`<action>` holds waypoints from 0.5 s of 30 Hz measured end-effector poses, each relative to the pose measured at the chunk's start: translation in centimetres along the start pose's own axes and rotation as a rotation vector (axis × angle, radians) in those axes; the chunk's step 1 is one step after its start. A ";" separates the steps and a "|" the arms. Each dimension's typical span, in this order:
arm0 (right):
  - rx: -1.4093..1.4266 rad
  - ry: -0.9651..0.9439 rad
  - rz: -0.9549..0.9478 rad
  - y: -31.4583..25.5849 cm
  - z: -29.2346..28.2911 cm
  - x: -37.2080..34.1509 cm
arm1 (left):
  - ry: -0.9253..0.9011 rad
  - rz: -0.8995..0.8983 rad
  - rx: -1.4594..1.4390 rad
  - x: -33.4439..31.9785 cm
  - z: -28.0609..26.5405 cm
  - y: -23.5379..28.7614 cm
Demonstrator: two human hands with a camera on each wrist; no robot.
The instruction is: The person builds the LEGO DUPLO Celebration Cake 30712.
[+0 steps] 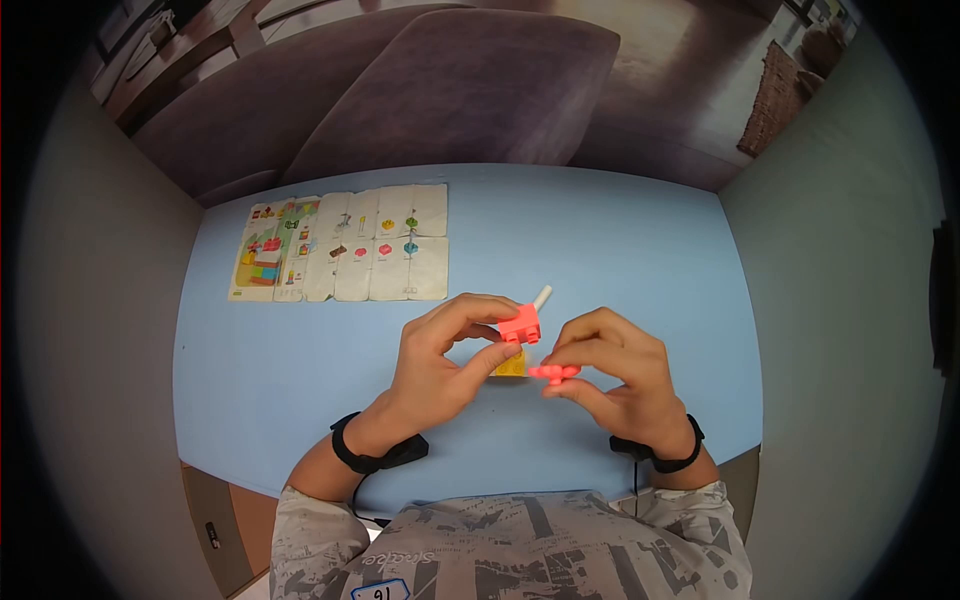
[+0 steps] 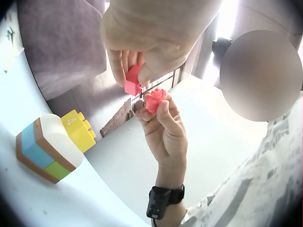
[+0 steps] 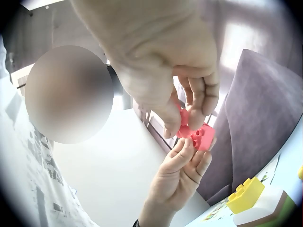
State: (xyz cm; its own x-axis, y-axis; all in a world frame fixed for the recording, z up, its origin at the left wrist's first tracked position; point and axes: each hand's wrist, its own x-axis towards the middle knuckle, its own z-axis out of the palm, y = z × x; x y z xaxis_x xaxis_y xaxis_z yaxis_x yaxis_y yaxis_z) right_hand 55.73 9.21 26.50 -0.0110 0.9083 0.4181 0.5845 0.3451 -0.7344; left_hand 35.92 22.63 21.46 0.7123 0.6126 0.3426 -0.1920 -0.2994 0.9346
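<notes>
My left hand (image 1: 437,362) pinches a coral-pink toy brick (image 1: 520,322), its studs turned toward the body. Close by on the right, the thumb and fingers of my right hand (image 1: 622,368) grip a coral-pink flower-shaped piece (image 2: 155,100). Both pieces are held up above the table, near each other. Below them a yellow brick (image 2: 77,130) marked 4 sits on a layered toy cake (image 2: 51,146) in white, brown, blue and green; in the head view the hands and the brick hide most of it. A white stick (image 1: 543,297) shows just past the pink brick.
A creased instruction sheet (image 1: 340,245) with pictures of pieces lies at the back left of the light blue table (image 1: 620,240). Grey panels (image 1: 840,300) stand at both sides. Each wrist wears a black strap (image 1: 680,450) with a camera and cable.
</notes>
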 end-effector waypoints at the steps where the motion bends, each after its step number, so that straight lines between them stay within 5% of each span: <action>1: 0.024 -0.021 -0.001 0.0 0.1 0.0 | -0.012 -0.011 0.000 0.0 0.0 0.2; 15: 0.051 0.012 -0.028 0.6 1.0 -0.2 | -0.036 0.044 -0.046 -0.2 0.5 0.2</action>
State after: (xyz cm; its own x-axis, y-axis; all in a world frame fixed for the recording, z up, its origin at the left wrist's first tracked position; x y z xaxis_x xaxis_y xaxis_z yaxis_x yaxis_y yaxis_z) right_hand 55.26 9.46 25.45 -0.0171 0.8953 0.4452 0.5417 0.3826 -0.7485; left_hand 36.02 22.09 21.51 0.7258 0.5729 0.3807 -0.2540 -0.2911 0.9223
